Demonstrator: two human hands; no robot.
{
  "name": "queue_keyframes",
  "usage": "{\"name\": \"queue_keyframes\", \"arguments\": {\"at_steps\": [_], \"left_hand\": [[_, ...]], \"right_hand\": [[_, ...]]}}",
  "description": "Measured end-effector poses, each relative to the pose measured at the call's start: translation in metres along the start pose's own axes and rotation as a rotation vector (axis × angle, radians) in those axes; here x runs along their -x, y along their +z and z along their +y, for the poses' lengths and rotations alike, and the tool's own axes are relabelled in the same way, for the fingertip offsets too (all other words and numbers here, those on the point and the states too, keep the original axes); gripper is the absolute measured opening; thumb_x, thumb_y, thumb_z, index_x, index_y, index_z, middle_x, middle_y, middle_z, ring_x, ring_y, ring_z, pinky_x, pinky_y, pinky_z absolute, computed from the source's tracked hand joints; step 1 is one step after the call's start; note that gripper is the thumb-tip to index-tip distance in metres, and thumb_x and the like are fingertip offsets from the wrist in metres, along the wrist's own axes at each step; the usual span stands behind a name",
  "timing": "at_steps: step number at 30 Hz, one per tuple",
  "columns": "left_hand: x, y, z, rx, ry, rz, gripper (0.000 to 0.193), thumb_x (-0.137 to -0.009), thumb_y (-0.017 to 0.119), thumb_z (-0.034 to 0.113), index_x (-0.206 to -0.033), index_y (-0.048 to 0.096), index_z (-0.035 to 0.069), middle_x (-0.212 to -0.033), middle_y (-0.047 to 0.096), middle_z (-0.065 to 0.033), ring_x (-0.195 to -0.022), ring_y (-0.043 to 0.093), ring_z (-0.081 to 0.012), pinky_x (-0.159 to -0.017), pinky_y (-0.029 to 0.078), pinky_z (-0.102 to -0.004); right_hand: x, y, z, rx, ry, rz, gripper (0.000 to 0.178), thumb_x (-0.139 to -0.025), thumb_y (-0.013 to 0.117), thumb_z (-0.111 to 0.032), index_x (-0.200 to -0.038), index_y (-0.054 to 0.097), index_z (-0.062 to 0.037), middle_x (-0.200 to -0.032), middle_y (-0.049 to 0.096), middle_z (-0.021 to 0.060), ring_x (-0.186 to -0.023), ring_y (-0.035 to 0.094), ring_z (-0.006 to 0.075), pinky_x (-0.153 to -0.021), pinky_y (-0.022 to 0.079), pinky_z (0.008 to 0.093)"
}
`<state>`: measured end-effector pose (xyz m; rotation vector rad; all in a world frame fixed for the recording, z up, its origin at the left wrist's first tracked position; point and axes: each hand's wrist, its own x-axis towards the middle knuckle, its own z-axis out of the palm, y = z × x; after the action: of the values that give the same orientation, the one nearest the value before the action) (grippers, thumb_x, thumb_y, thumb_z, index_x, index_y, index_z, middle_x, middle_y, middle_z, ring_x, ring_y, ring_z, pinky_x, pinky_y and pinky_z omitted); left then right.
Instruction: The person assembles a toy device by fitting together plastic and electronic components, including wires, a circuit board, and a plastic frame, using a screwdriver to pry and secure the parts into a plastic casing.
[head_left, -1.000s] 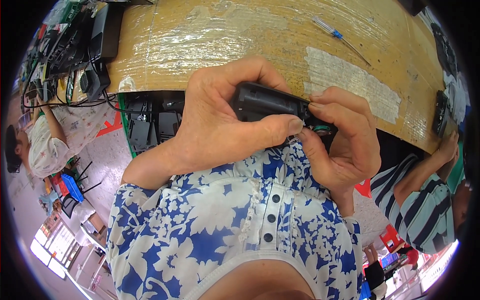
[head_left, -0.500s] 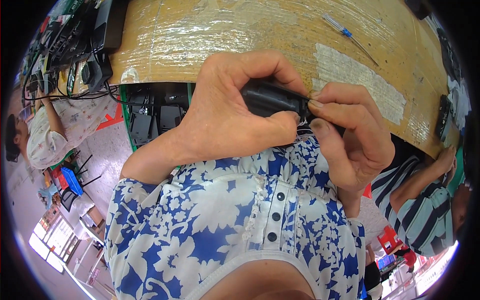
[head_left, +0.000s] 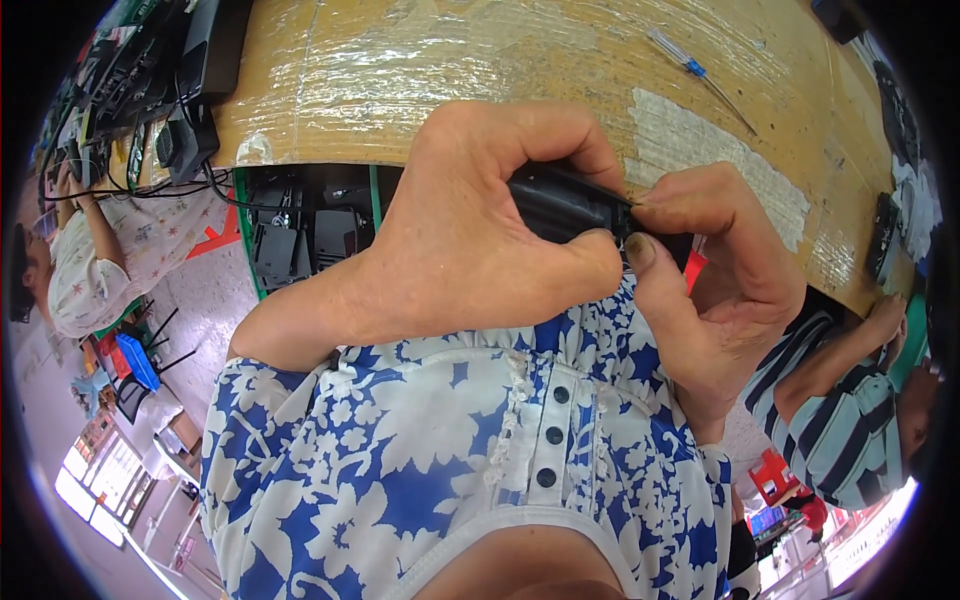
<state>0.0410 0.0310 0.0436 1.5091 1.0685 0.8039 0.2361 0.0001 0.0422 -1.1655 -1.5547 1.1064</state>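
Observation:
Over the near edge of the table, a black plastic housing [head_left: 560, 207] is gripped in my left hand [head_left: 480, 235]. Its thumb presses the near side and its curled fingers wrap the far side, hiding much of the part. My right hand [head_left: 725, 270] meets the housing's right end, with thumb and index finger pinched there. Whatever lies between those two fingertips is too small to make out.
A screwdriver [head_left: 700, 75] with a blue and clear handle lies at the far right of the table [head_left: 400, 60]. Black devices and cables [head_left: 190, 140] crowd the left. Below the edge sits a green-edged bin [head_left: 300, 240] of black parts. Other people sit at both sides.
Both hands and the housing have shifted slightly to the right. My right index finger is more bent, and the light-coloured wires seen below the housing are now mostly hidden.

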Motion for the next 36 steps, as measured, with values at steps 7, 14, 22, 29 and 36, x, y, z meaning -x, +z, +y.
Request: {"name": "queue_keyframes", "arguments": {"at_steps": [7, 14, 22, 29, 36], "left_hand": [[0.0, 0.004, -0.002, -0.019, -0.001, 0.01, 0.016, -0.068, 0.07, 0.002, -0.083, 0.067, 0.001, -0.075, 0.063, 0.0022, -0.07, 0.056, -0.0018, -0.061, 0.045, -0.0194], [0.001, 0.005, -0.001, -0.029, 0.012, 0.012, 0.015, -0.067, 0.071, 0.002, -0.081, 0.065, 0.001, -0.074, 0.062, 0.0024, -0.068, 0.054, -0.0019, -0.059, 0.043, -0.0198], [0.004, 0.012, -0.008, -0.077, 0.103, 0.038, 0.015, -0.068, 0.072, 0.001, -0.081, 0.065, 0.002, -0.072, 0.061, 0.0001, -0.066, 0.055, -0.0048, -0.058, 0.044, -0.0214], [0.005, 0.017, -0.02, -0.141, 0.259, 0.074, 0.016, -0.068, 0.074, 0.001, -0.081, 0.065, 0.002, -0.071, 0.06, -0.0026, -0.064, 0.056, -0.0075, -0.057, 0.044, -0.023], [-0.001, 0.015, -0.023, -0.136, 0.066, 0.134, 0.015, -0.069, 0.074, 0.003, -0.08, 0.065, 0.001, -0.072, 0.062, 0.0009, -0.067, 0.056, -0.0027, -0.059, 0.045, -0.0205]], "right_hand": [[-0.001, 0.001, -0.008, -0.019, 0.169, 0.018, 0.03, -0.074, 0.063, 0.011, -0.104, 0.064, 0.0101, -0.098, 0.064, 0.0117, -0.096, 0.063, 0.0172, -0.088, 0.047, 0.027], [-0.004, -0.002, -0.012, 0.0, 0.218, -0.048, 0.025, -0.073, 0.06, 0.011, -0.098, 0.062, 0.0087, -0.093, 0.062, 0.009, -0.089, 0.062, 0.0141, -0.085, 0.046, 0.0249], [-0.007, -0.004, -0.011, -0.004, 0.25, -0.082, 0.021, -0.071, 0.057, 0.01, -0.092, 0.058, 0.0053, -0.088, 0.054, 0.005, -0.083, 0.057, 0.0109, -0.079, 0.044, 0.0231], [-0.007, -0.007, -0.001, -0.118, 0.297, -0.109, 0.02, -0.072, 0.061, 0.007, -0.091, 0.057, 0.0044, -0.087, 0.052, 0.0042, -0.083, 0.054, 0.0102, -0.077, 0.042, 0.0227], [-0.008, -0.003, 0.004, -0.224, 0.306, -0.092, 0.025, -0.079, 0.065, 0.008, -0.103, 0.062, 0.008, -0.098, 0.059, 0.0084, -0.094, 0.06, 0.0146, -0.088, 0.044, 0.0251]]}}
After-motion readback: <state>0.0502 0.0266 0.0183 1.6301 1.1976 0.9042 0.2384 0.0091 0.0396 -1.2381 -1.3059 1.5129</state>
